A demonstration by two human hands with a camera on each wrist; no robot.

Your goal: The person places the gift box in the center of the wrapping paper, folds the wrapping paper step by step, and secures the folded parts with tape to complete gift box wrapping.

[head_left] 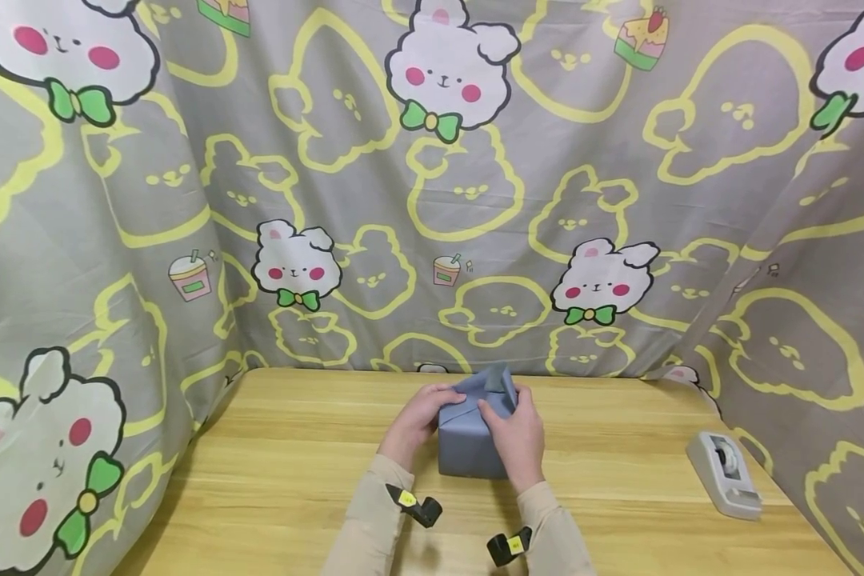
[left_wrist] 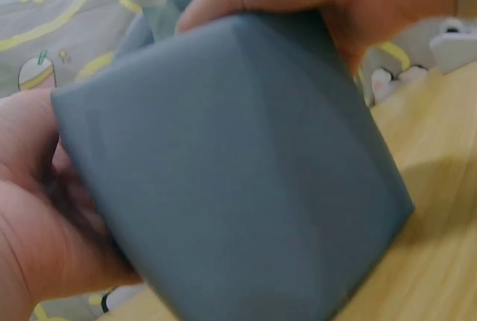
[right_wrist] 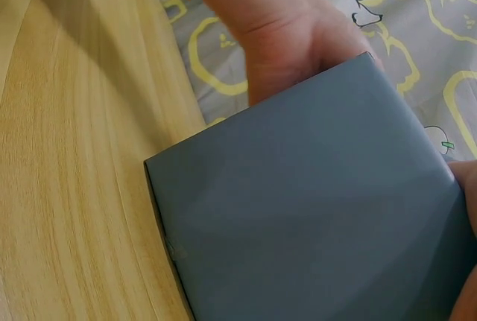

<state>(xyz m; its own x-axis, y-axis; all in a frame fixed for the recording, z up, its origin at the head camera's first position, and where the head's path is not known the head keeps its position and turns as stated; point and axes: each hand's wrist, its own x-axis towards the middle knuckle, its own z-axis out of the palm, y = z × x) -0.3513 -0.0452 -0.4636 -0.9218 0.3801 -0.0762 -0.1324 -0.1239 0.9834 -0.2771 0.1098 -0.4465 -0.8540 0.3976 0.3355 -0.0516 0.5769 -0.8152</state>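
Note:
A box wrapped in blue-grey paper is held between both hands near the middle of the table. At its far top edge a paper flap stands up, partly unfolded. My left hand grips the left side with the thumb over the top. On the other side my right hand holds the box, its thumb pressing the folded paper on top. Smooth wrapped faces of the box fill the left wrist view. In the right wrist view, a small shiny patch like clear tape shows by one edge.
A light grey tape dispenser stands at the table's right side. Patterned curtains enclose the wooden table at the back and both sides. Small black cameras are strapped to both wrists.

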